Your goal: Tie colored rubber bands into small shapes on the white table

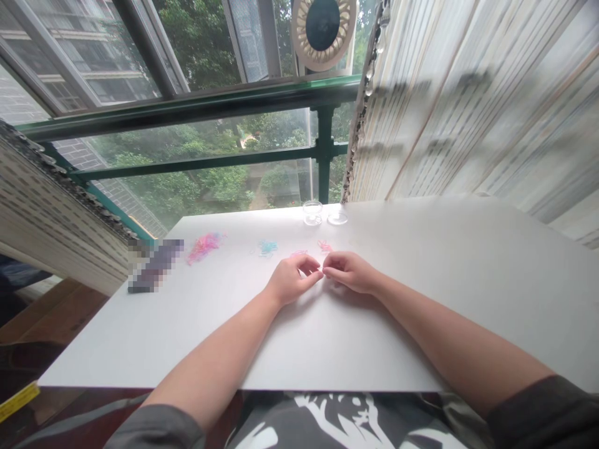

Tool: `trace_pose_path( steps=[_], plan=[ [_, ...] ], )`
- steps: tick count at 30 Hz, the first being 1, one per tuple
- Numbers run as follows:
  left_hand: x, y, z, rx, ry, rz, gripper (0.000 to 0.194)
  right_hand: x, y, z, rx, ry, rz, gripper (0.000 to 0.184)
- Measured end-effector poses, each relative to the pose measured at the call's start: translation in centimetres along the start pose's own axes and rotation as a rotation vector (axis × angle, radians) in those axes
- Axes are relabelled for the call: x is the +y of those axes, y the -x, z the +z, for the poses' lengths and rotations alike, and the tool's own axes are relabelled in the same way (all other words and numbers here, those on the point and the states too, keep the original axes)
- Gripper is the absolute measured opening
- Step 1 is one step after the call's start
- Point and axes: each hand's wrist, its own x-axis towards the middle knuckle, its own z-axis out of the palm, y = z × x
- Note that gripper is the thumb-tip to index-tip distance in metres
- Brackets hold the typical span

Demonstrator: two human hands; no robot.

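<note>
My left hand (294,278) and my right hand (352,272) meet over the white table, thumbs and fingers curled in pinches with the tips almost touching. Whatever lies between the fingertips is too small to make out. Just beyond them is a little pile of coral-pink strands (324,246), which look like tiny rubber bands. A pale pink pile (298,254) is partly hidden behind my left hand. Further left lie a turquoise pile (267,247) and a bigger mixed pile (204,247) of pink, orange and purple.
Near the table's far edge stand a clear round container (312,214) and a shallow clear dish or lid (337,218). A blurred-out dark object (156,267) rests at the left edge of the white table (374,349). Behind are a green railing (206,103), windows and curtains.
</note>
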Motion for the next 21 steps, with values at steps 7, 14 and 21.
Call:
trace_pose_path(
  steps=[7, 14, 21],
  plan=[
    [0.04, -0.10, 0.01, -0.002, -0.046, 0.092, 0.011, 0.02, -0.17, 0.03, -0.007, 0.003, 0.003, 0.014],
    [-0.06, -0.16, -0.06, 0.023, -0.072, 0.139, 0.010, -0.26, -0.08, 0.12, -0.013, -0.003, 0.022, 0.015],
    [-0.02, -0.21, -0.07, 0.008, -0.070, 0.210, 0.012, -0.37, -0.20, 0.14, -0.009, 0.033, 0.042, 0.018]
  ],
)
